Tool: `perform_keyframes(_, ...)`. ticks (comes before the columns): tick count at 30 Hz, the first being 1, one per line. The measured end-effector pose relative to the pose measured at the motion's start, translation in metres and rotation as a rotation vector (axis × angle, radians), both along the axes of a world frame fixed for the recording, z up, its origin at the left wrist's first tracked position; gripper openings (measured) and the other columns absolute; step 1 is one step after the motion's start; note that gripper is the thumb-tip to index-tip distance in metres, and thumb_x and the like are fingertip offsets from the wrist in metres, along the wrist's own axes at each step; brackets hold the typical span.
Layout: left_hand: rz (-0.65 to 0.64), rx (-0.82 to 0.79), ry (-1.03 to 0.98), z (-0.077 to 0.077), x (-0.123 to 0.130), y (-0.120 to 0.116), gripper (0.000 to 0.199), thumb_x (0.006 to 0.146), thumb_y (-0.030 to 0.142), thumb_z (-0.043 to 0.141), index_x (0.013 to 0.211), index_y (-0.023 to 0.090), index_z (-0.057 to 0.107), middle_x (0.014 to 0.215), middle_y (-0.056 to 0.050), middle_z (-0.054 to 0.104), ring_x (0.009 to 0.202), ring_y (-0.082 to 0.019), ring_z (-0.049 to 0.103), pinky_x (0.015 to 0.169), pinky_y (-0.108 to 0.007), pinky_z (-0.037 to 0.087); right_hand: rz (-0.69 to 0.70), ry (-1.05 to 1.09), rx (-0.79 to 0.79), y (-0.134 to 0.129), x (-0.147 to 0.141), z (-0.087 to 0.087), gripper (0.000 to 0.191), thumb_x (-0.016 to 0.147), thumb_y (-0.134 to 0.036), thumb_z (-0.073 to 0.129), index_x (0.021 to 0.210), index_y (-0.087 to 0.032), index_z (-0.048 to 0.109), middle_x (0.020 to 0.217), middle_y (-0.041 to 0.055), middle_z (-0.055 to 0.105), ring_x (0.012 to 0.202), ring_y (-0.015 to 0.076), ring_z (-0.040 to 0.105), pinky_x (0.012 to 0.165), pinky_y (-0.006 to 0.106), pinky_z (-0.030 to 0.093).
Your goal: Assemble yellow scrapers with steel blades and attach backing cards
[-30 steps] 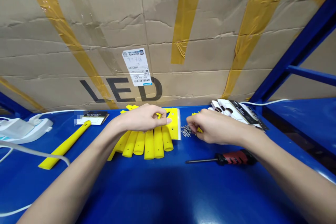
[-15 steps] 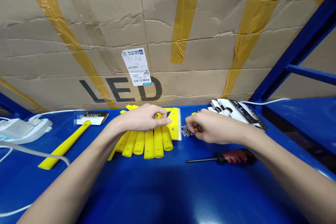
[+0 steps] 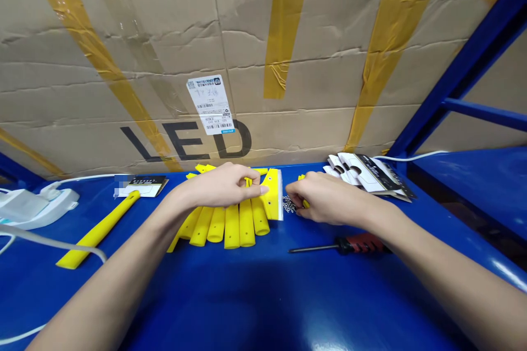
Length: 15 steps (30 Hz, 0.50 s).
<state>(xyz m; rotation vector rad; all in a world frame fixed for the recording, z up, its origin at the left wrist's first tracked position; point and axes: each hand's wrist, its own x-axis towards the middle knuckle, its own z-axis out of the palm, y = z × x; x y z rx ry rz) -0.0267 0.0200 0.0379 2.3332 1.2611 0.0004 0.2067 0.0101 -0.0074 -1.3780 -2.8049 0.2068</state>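
Metal parts (image 3: 289, 204) lie heaped on the bench (image 3: 263, 296) between the yellow plate (image 3: 272, 198) and the right hand (image 3: 309, 195), the nearer hand, just left of its fingertips. The left hand (image 3: 234, 185) appears to grip the plate, thumb on its face; the plate's pale edge runs away from the wearer, facing the heap. Right fingers are curled; whether they grasp anything cannot be told. The right hand hides part of the yellow pieces (image 3: 302, 177); the right forearm cuts off the screwdriver's (image 3: 338, 245) handle end. Individual metal parts are too small to distinguish.
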Motion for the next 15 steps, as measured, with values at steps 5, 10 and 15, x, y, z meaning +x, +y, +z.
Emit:
perform_keyframes(5,-0.006,0.003,0.003,-0.002,0.001,0.000,0.038,0.092,0.051,0.051,0.069,0.021,0.044,0.061,0.005,0.043,0.055,-0.011,0.039,0.053,-0.027,0.028,0.008,0.017,0.011,0.000,-0.001,-0.003,0.011,0.076,-0.010,0.060,0.072,-0.021,0.058,0.073,0.0032,0.063,0.067,0.0166,0.052,0.059,0.028,0.026)
perform_keyframes(10,-0.003,-0.021,0.017,-0.004,0.002,0.000,0.037,0.093,0.052,0.049,0.072,0.021,0.047,0.061,0.005,0.047,0.054,-0.012,0.045,0.054,-0.028,0.030,0.038,0.055,-0.007,0.001,0.004,0.005,0.016,0.069,-0.007,0.059,0.068,-0.021,0.052,0.066,-0.0017,0.058,0.060,0.0127,0.045,0.056,0.026,0.026)
perform_keyframes(15,0.014,0.015,0.044,-0.004,0.003,-0.001,0.037,0.092,0.052,0.049,0.074,0.021,0.052,0.066,0.003,0.051,0.059,-0.013,0.045,0.055,-0.028,0.030,0.110,0.331,0.090,-0.004,0.003,0.020,0.022,0.076,-0.013,0.061,0.071,-0.022,0.041,0.056,-0.0079,0.046,0.051,0.0091,0.034,0.054,0.025,0.024)
